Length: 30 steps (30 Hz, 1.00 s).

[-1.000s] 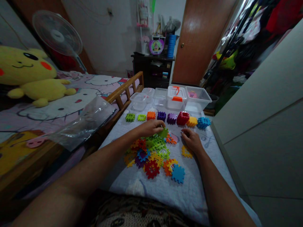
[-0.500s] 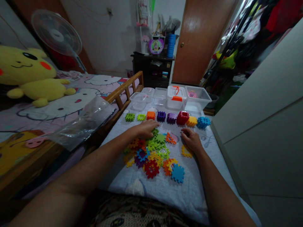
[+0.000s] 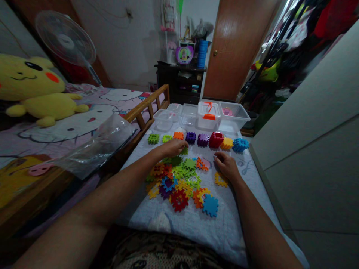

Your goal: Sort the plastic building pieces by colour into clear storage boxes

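Observation:
My left hand [image 3: 174, 147] is closed on a green notched building tile [image 3: 184, 151], raised just above the far side of a loose pile. Lime and green tiles [image 3: 183, 170] lie below it, mixed with orange, yellow, purple and blue ones. A dark red tile [image 3: 179, 200] and a light blue tile [image 3: 210, 205] are at the pile's near side. On the cloth to the right rests my right hand [image 3: 227, 164], fingers loosely bent and apart, with nothing visible in them. Beside its wrist lies a yellow frame-shaped tile [image 3: 221, 179].
Behind my hands runs a row of colour-sorted tile stacks, among them a red stack [image 3: 216, 140] and a blue stack [image 3: 241, 145]. Clear plastic boxes [image 3: 235, 116] stand farther back. A wooden bed rail [image 3: 140, 118] borders the left, a pale cabinet [image 3: 311, 149] the right.
My left hand has lifted a green tile from the pile and moved it slightly up and away. My right hand has stayed in place.

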Each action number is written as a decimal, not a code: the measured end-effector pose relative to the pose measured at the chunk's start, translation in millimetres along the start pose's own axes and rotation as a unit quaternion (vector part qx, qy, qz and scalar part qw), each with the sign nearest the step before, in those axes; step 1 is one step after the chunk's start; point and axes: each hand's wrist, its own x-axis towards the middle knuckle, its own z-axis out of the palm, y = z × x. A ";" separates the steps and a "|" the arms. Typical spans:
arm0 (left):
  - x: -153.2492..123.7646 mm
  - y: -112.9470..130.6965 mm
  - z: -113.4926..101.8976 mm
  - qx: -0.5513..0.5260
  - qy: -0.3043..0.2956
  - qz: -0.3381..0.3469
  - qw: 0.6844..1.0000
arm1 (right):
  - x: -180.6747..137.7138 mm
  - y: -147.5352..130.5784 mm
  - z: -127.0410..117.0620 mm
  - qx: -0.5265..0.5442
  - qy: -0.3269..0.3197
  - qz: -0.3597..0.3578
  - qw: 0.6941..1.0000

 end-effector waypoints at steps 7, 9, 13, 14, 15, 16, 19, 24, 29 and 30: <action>17.2 -2.3 10.6 0.002 -0.019 -0.023 1.000 | -0.4 -0.5 -0.4 0.006 -0.004 0.003 1.000; 18.0 -4.1 13.7 0.028 -0.004 -0.012 1.000 | -0.5 0.1 -0.2 0.005 -0.004 0.002 1.000; 14.1 -5.0 13.9 0.077 -0.022 -0.005 0.997 | -0.5 -0.2 0.1 0.002 -0.001 -0.001 1.000; 13.3 -4.5 13.3 0.086 -0.031 -0.008 0.996 | -0.5 -0.6 0.0 0.002 -0.002 -0.001 1.000; 13.0 -3.9 12.8 0.093 -0.038 -0.013 0.995 | -0.5 -1.0 -0.2 0.002 -0.002 0.000 1.000; 13.2 -3.3 12.5 0.097 -0.040 -0.017 0.994 | -0.5 -1.3 -0.4 0.002 -0.003 0.001 1.000; 15.9 -1.6 12.3 0.097 -0.035 -0.024 0.994 | -0.7 -1.5 -0.9 0.000 -0.004 0.003 1.000; 14.7 2.9 7.3 0.086 -0.017 -0.013 0.996 | -0.3 0.7 -0.6 -0.003 -0.007 0.001 1.000; 0.4 22.4 -3.8 0.016 -0.063 0.036 0.997 | 0.2 1.3 0.0 -0.006 -0.009 0.004 1.000; -1.8 27.4 -4.8 0.005 -0.084 0.050 0.995 | 0.2 1.3 -0.1 -0.006 -0.008 0.004 1.000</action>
